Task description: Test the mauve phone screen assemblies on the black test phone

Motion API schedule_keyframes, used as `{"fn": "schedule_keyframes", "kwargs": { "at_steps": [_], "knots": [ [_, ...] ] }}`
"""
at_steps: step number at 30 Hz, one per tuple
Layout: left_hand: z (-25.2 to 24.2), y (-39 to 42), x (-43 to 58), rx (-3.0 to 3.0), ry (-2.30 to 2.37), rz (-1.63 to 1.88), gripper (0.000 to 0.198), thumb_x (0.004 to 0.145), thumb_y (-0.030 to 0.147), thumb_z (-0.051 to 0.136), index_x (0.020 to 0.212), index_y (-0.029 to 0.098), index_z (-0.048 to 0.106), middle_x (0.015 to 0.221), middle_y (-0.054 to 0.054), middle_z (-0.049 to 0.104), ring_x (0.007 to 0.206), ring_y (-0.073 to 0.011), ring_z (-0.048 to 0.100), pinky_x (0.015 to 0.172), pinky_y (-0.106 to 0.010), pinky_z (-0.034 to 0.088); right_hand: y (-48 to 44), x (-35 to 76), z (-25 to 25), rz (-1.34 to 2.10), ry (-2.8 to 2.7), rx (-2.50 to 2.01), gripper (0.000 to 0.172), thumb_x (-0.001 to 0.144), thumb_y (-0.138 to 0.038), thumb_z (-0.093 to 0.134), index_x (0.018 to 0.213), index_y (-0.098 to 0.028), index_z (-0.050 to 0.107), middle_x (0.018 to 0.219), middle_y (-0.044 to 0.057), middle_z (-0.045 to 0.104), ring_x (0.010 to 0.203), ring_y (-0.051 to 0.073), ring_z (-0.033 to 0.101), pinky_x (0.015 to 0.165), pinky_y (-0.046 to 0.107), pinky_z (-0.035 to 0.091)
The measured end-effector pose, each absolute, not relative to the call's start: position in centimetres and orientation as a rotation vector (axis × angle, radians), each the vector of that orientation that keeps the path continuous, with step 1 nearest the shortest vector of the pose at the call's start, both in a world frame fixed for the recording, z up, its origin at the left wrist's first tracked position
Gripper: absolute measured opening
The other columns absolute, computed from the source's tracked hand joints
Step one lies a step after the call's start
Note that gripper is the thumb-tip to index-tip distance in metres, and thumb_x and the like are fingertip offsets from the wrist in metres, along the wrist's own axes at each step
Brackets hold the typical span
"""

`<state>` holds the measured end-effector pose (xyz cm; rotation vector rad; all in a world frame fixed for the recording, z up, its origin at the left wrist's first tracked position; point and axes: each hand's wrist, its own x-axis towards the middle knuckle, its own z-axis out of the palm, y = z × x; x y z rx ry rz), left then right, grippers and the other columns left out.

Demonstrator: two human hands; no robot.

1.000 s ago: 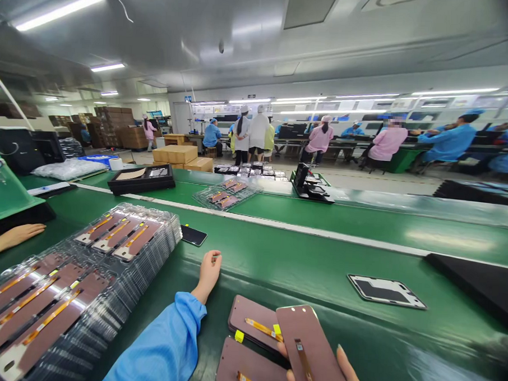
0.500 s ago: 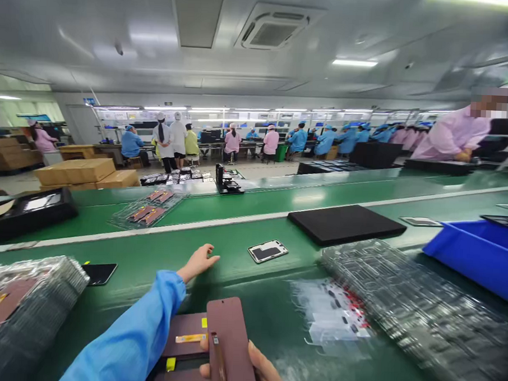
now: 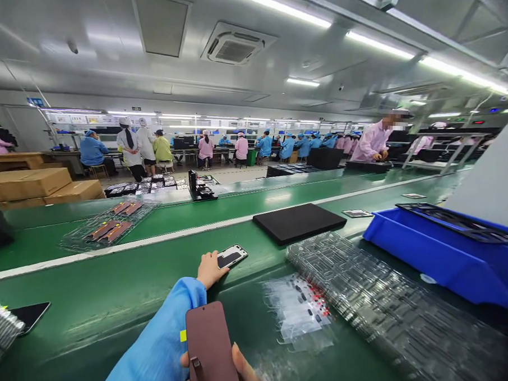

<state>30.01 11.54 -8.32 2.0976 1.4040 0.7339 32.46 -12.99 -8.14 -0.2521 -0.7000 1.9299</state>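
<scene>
My left hand (image 3: 209, 270), in a blue sleeve, reaches out over the green belt (image 3: 149, 284). Its thumb and fingers close around the near left end of a phone frame (image 3: 233, 256), which has a light rim and a black inner area. Low in the view, my right hand (image 3: 248, 373) grips a phone screen (image 3: 211, 337) with a brown face and a small flex cable near its lower part. A yellow tab (image 3: 183, 336) sticks out at the screen's left edge. The lower part of my right hand is cut off by the picture's edge.
Right of my hands lie clear bags with small parts (image 3: 303, 310), stacked clear trays (image 3: 379, 308) and a blue bin (image 3: 436, 254). Beyond is a black foam slab (image 3: 298, 221). A tray of brown screens (image 3: 111, 223) sits far left. A co-worker in pink (image 3: 371, 142) stands across.
My left hand has moved forward and right onto the phone frame and closed on its end. The view has turned right. My right hand still holds the brown screen.
</scene>
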Motion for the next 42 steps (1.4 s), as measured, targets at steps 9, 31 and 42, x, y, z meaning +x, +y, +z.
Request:
{"fn": "schedule_keyframes", "kwargs": {
  "at_steps": [9,31,42],
  "knots": [
    [-2.0,8.8,18.3,1.645,1.396,1.029,0.080,0.070,0.051,0.070,0.131,0.006,0.045,0.112,-0.019,0.057,0.111,-0.0353,0.057,0.098,-0.053,0.046,-13.7,33.9,-5.1,2.003,-0.806,-0.257,0.098,0.067,-0.089,0.058,0.126,-0.011,0.059,0.107,0.016,0.066,0.081,0.026,0.067,0.077,0.037,0.051],
    [-3.1,-14.6,8.7,1.087,0.673,0.943,0.091,0.061,0.055,0.084,0.140,0.029,0.047,0.136,-0.012,0.057,0.125,-0.0355,0.052,0.106,-0.044,0.036,-15.6,34.8,-3.9,0.818,-1.850,-0.830,0.053,0.093,-0.052,0.062,0.140,-0.030,0.052,0.144,0.011,0.046,0.131,0.030,0.045,0.107,0.044,0.042],
    [-2.9,-15.5,10.3,1.112,0.631,1.019,0.080,0.064,0.045,0.086,0.135,0.032,0.052,0.138,-0.007,0.057,0.128,-0.0288,0.050,0.107,-0.039,0.038,-16.4,33.1,-4.3,0.772,-2.002,-0.863,0.053,0.094,-0.050,0.062,0.142,-0.033,0.049,0.143,0.008,0.047,0.129,0.026,0.048,0.104,0.038,0.046]
  ]
}}
